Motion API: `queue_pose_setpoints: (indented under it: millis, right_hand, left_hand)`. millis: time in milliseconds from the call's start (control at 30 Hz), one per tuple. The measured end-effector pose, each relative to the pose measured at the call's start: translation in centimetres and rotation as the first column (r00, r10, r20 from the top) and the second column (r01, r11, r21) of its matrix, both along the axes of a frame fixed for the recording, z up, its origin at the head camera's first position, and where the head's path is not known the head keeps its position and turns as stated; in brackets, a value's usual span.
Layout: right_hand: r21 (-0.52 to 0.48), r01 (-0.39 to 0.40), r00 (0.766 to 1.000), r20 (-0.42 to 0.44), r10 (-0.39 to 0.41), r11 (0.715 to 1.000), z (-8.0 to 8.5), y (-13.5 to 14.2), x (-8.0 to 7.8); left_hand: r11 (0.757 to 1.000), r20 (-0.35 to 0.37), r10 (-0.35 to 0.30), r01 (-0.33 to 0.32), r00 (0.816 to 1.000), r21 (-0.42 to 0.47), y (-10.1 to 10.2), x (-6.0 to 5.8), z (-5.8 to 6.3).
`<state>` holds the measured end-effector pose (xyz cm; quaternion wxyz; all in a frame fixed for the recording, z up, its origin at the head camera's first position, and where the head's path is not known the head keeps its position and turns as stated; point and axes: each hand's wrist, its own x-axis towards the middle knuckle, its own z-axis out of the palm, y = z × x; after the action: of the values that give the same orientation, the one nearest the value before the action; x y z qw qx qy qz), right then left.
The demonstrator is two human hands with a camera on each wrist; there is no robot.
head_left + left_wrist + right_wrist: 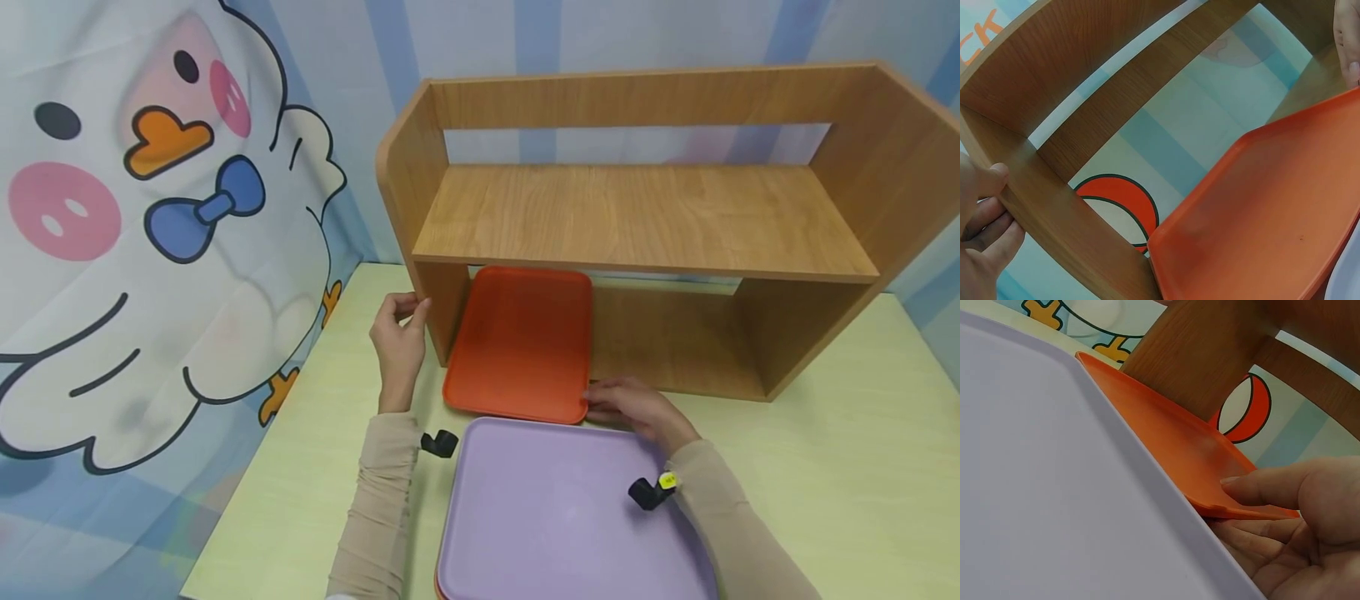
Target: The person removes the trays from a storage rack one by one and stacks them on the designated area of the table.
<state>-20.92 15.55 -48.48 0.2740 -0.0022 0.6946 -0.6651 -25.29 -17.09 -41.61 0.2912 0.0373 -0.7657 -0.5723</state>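
Observation:
An orange-red tray (525,342) lies partly inside the lower left of a wooden shelf (645,217), its near end sticking out of the front. My right hand (637,407) holds this tray at its near right corner; in the right wrist view the thumb is over the rim and the fingers (1254,537) are below it. With my left hand (400,346) I grip the front edge of the shelf's left side panel (1054,212), thumb on one face and fingers on the other. A lilac tray (562,517) lies just in front, under my right wrist.
Below the lilac tray, an orange edge (440,587) shows at its lower left. The shelf stands on a pale yellow table (847,450) against a patterned cloth backdrop (480,50). A large cartoon bird (187,317) is printed on the cloth at the left.

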Motion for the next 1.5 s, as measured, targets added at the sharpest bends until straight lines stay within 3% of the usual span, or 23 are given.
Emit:
queue_pose_setpoints:
  millis: [667, 1000, 1267, 1500]
  right_hand:
    - [0.046, -0.009, 0.999, 0.048, 0.007, 0.999, 0.0, -0.5, -0.2]
    - [0.0, 0.043, 0.999, -0.001, -0.043, 0.999, -0.6, -0.5, 0.1]
    - [0.05, 0.094, 0.994, -0.068, -0.09, 0.994, -0.2, -0.8, 0.7]
    - [0.014, 0.131, 0.988, -0.085, -0.129, 0.991, 0.4, -0.8, 0.9]
  left_hand:
    - [1.0, -0.007, 0.003, -0.004, 1.0, -0.016, 0.0, 0.0, 0.1]
    - [1.0, 0.002, 0.011, -0.011, 1.0, -0.011, 0.0, -0.1, 0.0]
    - [1.0, 0.011, 0.013, -0.013, 1.0, -0.023, 0.0, 0.0, -0.1]
    - [1.0, -0.015, -0.006, 0.006, 1.0, -0.024, -0.1, 0.1, -0.1]
